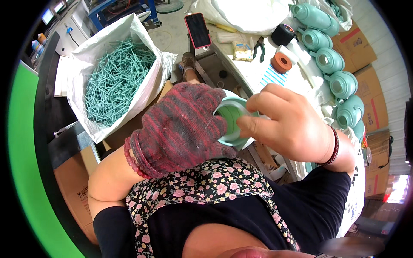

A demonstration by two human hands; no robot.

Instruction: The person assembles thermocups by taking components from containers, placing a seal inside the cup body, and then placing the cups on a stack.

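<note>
A pale green plastic jug (234, 115), round and hollow, is held in front of my body with its open mouth facing up. My left hand (183, 124), in a dark red and grey knitted glove, closes around its left side. At the right side of the rim is my bare right hand (290, 122), its fingers curled and the thumb over the opening. Thumb and forefinger grip the rim there; whether something small is also between them is hidden. The jug's lower part is mostly covered by my hands.
To the left stands a white sack (122, 75) full of thin green plastic sticks. Several similar green jugs (329, 60) line the right side, by cardboard boxes (372, 96). On the table lie a phone (197, 30), pliers (259, 47), brown tape (281, 62) and black tape (283, 34).
</note>
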